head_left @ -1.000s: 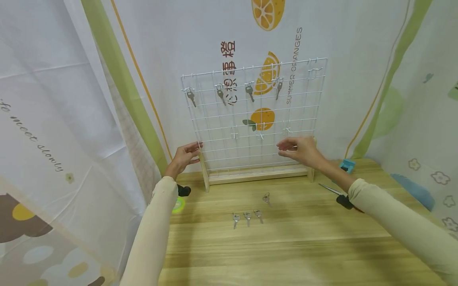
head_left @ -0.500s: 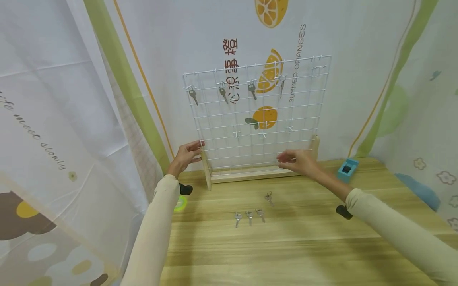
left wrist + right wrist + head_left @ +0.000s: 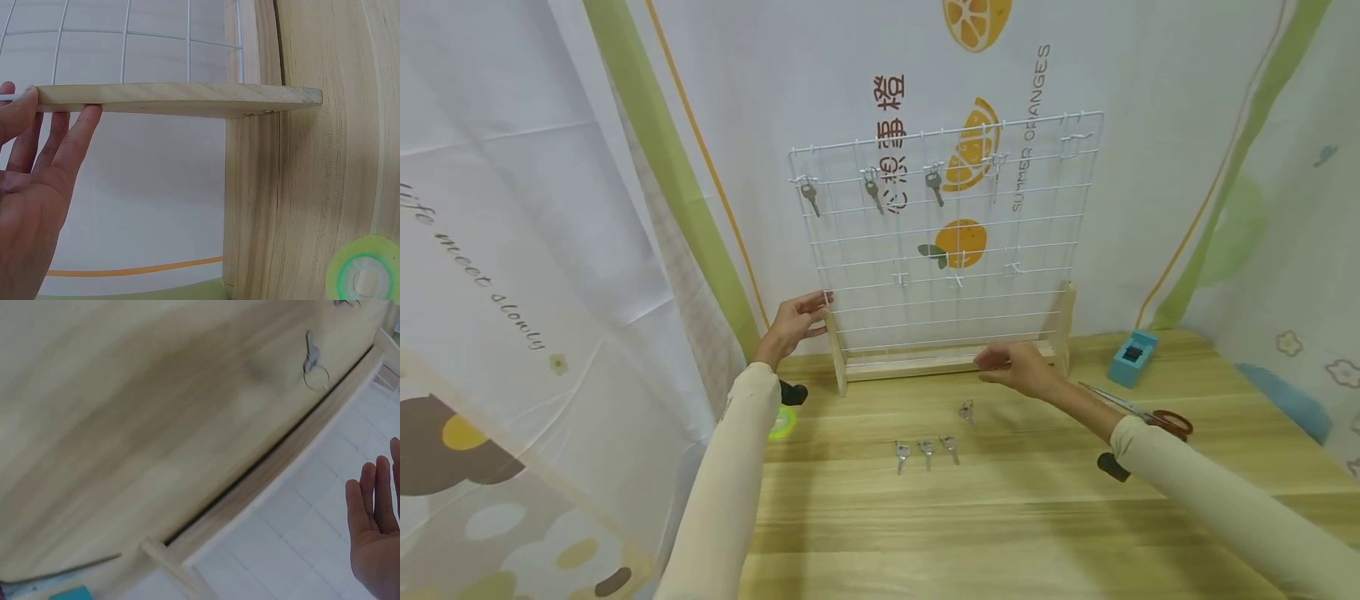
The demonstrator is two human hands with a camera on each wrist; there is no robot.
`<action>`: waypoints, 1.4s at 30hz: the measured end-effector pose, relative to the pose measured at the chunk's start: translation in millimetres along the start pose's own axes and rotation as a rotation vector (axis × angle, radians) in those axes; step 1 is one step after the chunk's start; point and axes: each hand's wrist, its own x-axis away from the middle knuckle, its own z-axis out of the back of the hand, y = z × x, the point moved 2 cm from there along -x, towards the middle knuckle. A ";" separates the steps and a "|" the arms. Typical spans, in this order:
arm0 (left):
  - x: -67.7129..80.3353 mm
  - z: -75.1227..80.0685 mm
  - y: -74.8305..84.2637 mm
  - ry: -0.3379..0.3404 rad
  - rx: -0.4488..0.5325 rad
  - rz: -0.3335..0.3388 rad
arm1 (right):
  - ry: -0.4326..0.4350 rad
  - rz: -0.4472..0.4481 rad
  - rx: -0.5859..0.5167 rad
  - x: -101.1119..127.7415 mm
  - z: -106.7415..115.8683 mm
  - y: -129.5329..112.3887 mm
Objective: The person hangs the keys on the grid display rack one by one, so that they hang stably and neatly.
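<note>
A white wire grid rack stands on a wooden base [image 3: 917, 367]. My left hand [image 3: 790, 327] holds its left wooden upright [image 3: 175, 97], thumb on one side and fingertips on the other in the left wrist view. Several keys hang from hooks along the grid's upper part, among them a key [image 3: 934, 185] near the middle. My right hand [image 3: 1018, 369], empty with fingers extended, hovers before the base's right part. Nearest to it lies a single key [image 3: 967, 412] with a ring. Closer to me, three more keys, including the middle key [image 3: 927, 453], lie in a row.
Scissors [image 3: 1168, 423] and a blue box-like item [image 3: 1132, 358] lie to the right on the wooden table [image 3: 1000, 533]. A green-yellow tape roll [image 3: 782, 422] is at the left. Bare hooks, such as a lower hook [image 3: 955, 282], sit on the grid. A printed curtain hangs behind.
My right hand has come down from the lower grid to the height of the base, nearer the single key. My left hand keeps its hold. The rightmost hanging key has turned edge-on.
</note>
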 end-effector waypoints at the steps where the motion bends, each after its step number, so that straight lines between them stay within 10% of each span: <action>1: -0.1 -0.2 0.1 0.001 0.004 -0.001 | -0.009 -0.010 -0.005 1.3 -3.3 1.1; 26: -3.3 0.9 -2.7 0.013 0.027 0.012 | -0.111 -0.164 -0.043 17.9 -50.8 38.2; 42: -1.9 1.1 -1.6 -0.004 0.020 0.004 | -0.185 -0.101 -0.028 18.1 -63.9 35.1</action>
